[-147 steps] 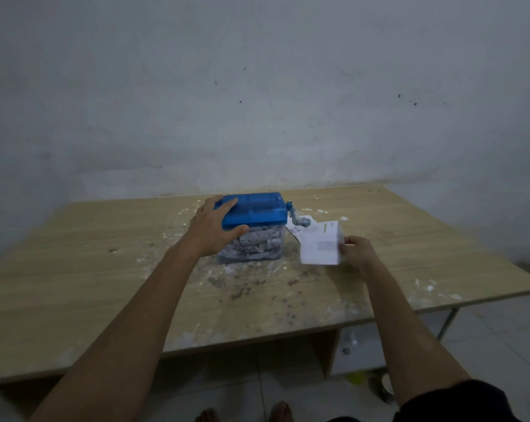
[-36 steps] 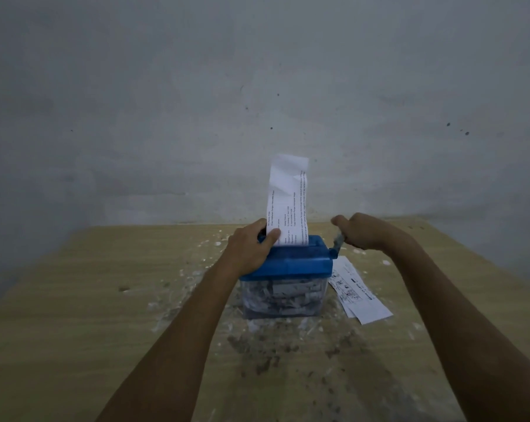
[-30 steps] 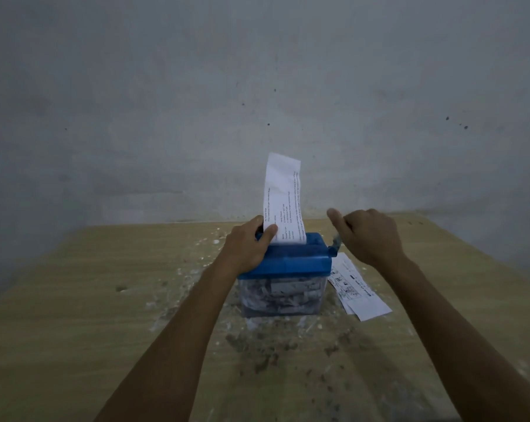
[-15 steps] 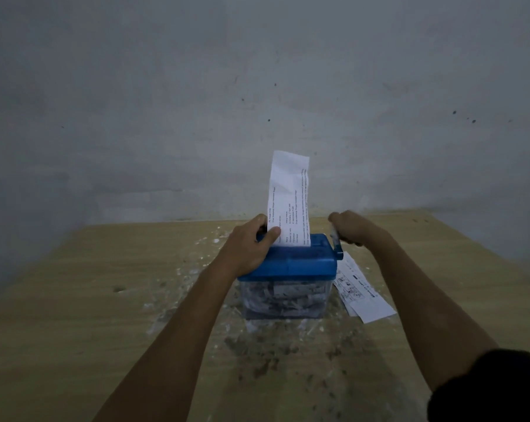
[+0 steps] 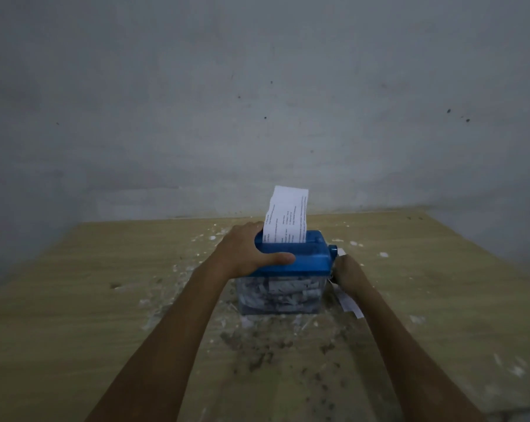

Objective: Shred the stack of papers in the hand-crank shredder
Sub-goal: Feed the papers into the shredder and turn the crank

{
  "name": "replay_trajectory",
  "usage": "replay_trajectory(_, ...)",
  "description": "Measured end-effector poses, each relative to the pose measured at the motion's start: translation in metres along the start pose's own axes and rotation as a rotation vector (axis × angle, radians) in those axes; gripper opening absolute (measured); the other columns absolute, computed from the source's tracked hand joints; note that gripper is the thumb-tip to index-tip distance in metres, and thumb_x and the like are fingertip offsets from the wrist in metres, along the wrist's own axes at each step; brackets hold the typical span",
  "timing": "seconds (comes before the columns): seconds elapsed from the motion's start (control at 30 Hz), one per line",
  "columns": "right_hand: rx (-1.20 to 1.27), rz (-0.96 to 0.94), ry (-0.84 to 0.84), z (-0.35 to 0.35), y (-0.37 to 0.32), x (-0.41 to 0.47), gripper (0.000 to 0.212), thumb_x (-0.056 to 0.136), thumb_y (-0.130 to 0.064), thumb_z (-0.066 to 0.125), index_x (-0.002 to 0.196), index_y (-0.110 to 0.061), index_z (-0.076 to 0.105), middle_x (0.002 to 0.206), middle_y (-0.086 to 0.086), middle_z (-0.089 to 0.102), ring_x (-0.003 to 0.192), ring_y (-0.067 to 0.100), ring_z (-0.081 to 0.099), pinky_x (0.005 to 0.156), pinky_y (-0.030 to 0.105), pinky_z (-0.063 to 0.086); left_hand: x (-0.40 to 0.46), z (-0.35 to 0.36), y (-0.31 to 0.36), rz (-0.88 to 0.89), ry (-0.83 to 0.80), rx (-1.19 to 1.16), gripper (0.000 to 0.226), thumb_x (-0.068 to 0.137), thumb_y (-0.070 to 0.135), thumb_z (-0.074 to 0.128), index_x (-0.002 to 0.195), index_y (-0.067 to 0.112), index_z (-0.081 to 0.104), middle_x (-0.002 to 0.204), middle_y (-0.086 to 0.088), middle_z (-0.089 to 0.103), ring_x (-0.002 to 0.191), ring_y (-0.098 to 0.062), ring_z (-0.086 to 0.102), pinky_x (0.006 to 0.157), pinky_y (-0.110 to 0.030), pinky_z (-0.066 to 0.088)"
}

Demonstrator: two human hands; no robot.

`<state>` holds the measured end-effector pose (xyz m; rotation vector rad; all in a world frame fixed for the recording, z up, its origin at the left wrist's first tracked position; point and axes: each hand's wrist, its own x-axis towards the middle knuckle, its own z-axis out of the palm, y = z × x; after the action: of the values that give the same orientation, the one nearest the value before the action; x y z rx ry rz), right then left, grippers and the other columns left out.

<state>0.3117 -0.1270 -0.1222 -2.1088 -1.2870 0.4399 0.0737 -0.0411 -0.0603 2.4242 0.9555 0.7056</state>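
Observation:
The hand-crank shredder (image 5: 306, 261) has a blue lid over a clear bin (image 5: 280, 295) full of paper strips, and stands mid-table. A printed white sheet (image 5: 286, 214) stands upright in its top slot. My left hand (image 5: 245, 254) clamps the lid's left side, thumb along the front edge. My right hand (image 5: 346, 269) is low at the shredder's right side by the crank hub (image 5: 333, 249), curled around the crank handle, which it hides. The stack of papers (image 5: 350, 306) lies on the table right of the shredder, mostly under my right forearm.
The wooden table (image 5: 90, 315) is scattered with white scraps and dark crumbs around and in front of the shredder. A grey wall (image 5: 257, 102) rises right behind the table's far edge.
The sheet has sunk lower into the slot. My right hand has swung from the top of the crank down to the shredder's right side. My left thumb now lies along the lid's front.

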Motion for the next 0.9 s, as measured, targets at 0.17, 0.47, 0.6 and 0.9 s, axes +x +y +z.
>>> replay_trajectory(0.17, -0.173, -0.177, 0.122, 0.008, 0.021, -0.039, 0.017, 0.103, -0.024, 0.038, 0.091, -0.018, 0.049, 0.088, 0.012, 0.061, 0.074, 0.022, 0.049, 0.068, 0.029, 0.037, -0.002, 0.0, 0.0, -0.016, -0.006, 0.007, 0.089, 0.058, 0.09, 0.065, 0.121, 0.028, 0.062, 0.108, 0.008, 0.065, 0.09, -0.009, 0.06, 0.078, -0.037, 0.056)
replay_trajectory(0.47, 0.295, -0.244, 0.285, -0.009, 0.004, -0.07, 0.045, 0.101, -0.029, 0.04, 0.058, -0.017, 0.046, 0.051, 0.001, 0.042, 0.05, 0.015, 0.036, 0.053, 0.03, 0.029, 0.005, -0.004, 0.002, -0.066, -0.092, 0.071, 0.093, 0.053, 0.094, 0.061, 0.123, 0.034, 0.057, 0.111, 0.008, 0.059, 0.095, -0.015, 0.058, 0.085, -0.043, 0.055)
replay_trajectory(0.6, 0.466, -0.214, 0.446, -0.017, -0.018, -0.063, 0.052, 0.098, -0.038, 0.045, 0.052, -0.015, 0.04, 0.048, 0.005, 0.029, 0.045, 0.014, 0.026, 0.051, 0.028, 0.023, 0.008, -0.007, 0.005, -0.087, -0.164, 0.086, 0.095, 0.063, 0.085, 0.066, 0.14, 0.033, 0.048, 0.125, 0.007, 0.053, 0.108, -0.019, 0.054, 0.093, -0.041, 0.053)
replay_trajectory(0.9, 0.515, -0.147, 0.526, -0.046, -0.051, -0.021, 0.052, 0.097, -0.031, 0.039, 0.051, -0.011, 0.055, 0.05, -0.001, 0.054, 0.047, 0.019, 0.044, 0.055, 0.033, 0.037, 0.009, -0.008, 0.005, -0.067, -0.178, 0.086, 0.096, 0.063, 0.084, 0.068, 0.141, 0.031, 0.048, 0.125, 0.005, 0.052, 0.109, -0.018, 0.051, 0.093, -0.04, 0.051)
